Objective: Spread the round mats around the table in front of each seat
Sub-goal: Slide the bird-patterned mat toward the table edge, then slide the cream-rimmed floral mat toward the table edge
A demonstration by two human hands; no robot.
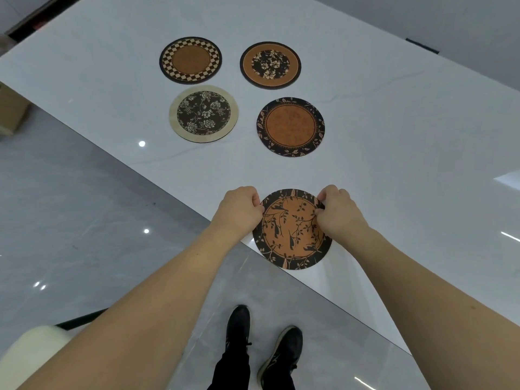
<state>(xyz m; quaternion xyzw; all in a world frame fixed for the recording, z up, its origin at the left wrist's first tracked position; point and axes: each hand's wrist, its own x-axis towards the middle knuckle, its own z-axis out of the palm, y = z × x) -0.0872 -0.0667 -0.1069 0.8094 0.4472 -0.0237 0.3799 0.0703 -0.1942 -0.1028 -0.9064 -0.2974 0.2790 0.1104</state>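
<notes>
A round orange mat with black branches and birds (291, 232) lies at the near edge of the white table (394, 130), its near rim hanging over the edge. My left hand (239, 211) pinches its left rim and my right hand (339, 211) pinches its right rim. Farther out on the table lie several other round mats: a checkered-border mat (190, 60), an orange mat with a dark floral centre (270, 65), a cream-rimmed black floral mat (203, 114) and a dark leaf-bordered mat with an orange centre (290, 126).
A pale cushioned chair (31, 353) with a dark frame stands at the lower left. A cardboard box (11, 111) sits on the glossy grey floor at the left. My two dark shoes (261, 344) stand beside the table edge.
</notes>
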